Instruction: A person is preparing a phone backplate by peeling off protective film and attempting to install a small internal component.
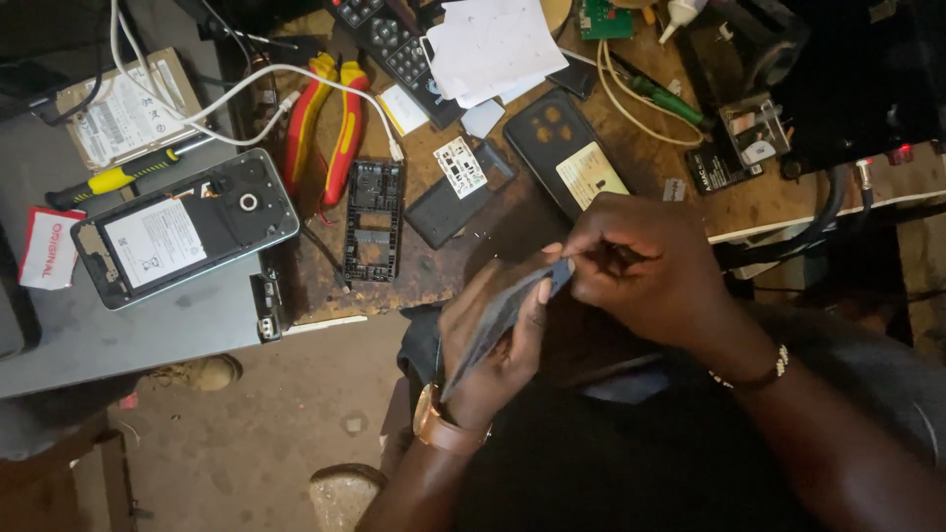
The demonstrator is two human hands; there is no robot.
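Down below the near edge of the table [631, 167], over the person's lap, both hands are clamped on a thin grey phone panel [498, 320]. The left hand [493, 350] cups it from beneath, fingers curled along its lower side, while the right hand [641, 266] pinches its upper end between thumb and fingertips. The panel shows edge-on, its long axis running on a slant from lower left near the left wrist up to the right hand's pinch. It hangs clear of the table, touching nothing but the hands.

Just beyond the right hand, near the table's front edge, lies a black phone case [567, 158] with a pale label. Left of it sit a dark battery [455, 192] and a black keypad frame [372, 219], then red-handled pliers [323, 123]. On the grey surface at the left rests an opened phone [182, 229], back off, beside a yellow-handled screwdriver [118, 177]. White papers [488, 44] lie toward the far edge. The table is crowded; the open room is the lap space below its near edge and the bare floor [256, 433] to the left.
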